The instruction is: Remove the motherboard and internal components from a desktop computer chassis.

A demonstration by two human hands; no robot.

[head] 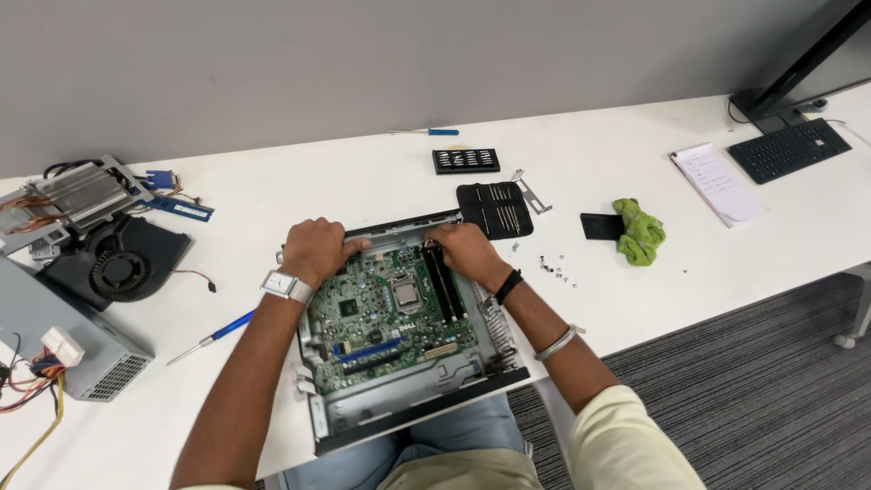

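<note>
Two hands are down on the far edge of the open computer case (413, 408), which sits at the near edge of the white table (299, 181), right in front of the person. The left hand (313, 249) curls its fingers over the case's far-left rim, gripping the metal there. The right hand (464, 249) presses down at the far end of the black memory slots (443, 283), fingers bent; whether they pinch anything I cannot tell. Inside the case lies the green motherboard (372, 318), its square processor socket (406, 292) bare between the hands.

Beside the left forearm, a blue-handled screwdriver (213, 338) lies toward the near-left part of the table. At the left edge there's a grey power supply (68, 340) with loose wires, and behind it a black fan housing (118, 263) and a metal heatsink (77, 195). Beyond the right hand, a black bit pouch (497, 210) lies open, with a black bit holder (465, 161) farther back. A green cloth (640, 231) rests to the right, small screws (555, 269) scattered near it. A keyboard (789, 148) occupies the far-right corner.
</note>
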